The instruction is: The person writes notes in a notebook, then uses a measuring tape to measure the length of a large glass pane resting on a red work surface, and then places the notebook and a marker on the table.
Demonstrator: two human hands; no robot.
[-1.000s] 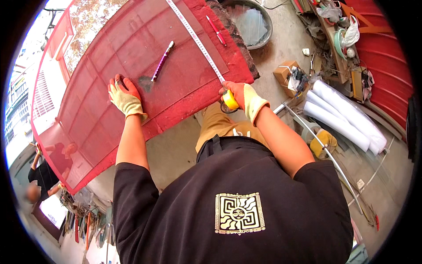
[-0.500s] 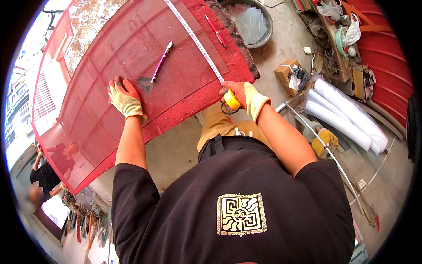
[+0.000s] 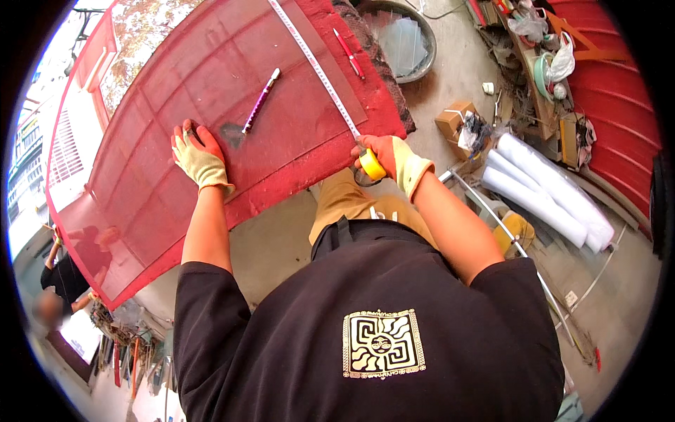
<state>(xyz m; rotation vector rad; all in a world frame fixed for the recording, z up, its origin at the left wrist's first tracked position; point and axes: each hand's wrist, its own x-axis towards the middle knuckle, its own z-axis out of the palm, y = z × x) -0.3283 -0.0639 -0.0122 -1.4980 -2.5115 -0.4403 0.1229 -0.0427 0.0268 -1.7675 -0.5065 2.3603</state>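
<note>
A large sheet of clear glass (image 3: 169,126) lies on a red cloth-covered table (image 3: 376,105), mirroring a building and tree at its far left. My left hand (image 3: 200,156), in a cream glove with red-orange coated fingers, rests flat on the glass. At the near right edge my right hand (image 3: 394,158), gloved alike, grips a yellow tape measure (image 3: 371,163). Its white blade (image 3: 313,62) runs out across the glass toward the far edge. Between my hands a slim purple pen-like tool with a pale tip (image 3: 261,102) lies on the glass. A red pen (image 3: 349,53) lies to the blade's right.
A round tub (image 3: 427,60) of glass offcuts stands beyond the table's right corner. On the floor at right are a cardboard box (image 3: 453,126), plastic-wrapped white rolls (image 3: 548,186) and a metal frame bar (image 3: 503,228). Another person (image 3: 67,278) stands at the far left edge.
The view has shifted slightly. Both hands keep their places on the glass and tape measure, and the blade stays stretched out. The person at left appears a little further left.
</note>
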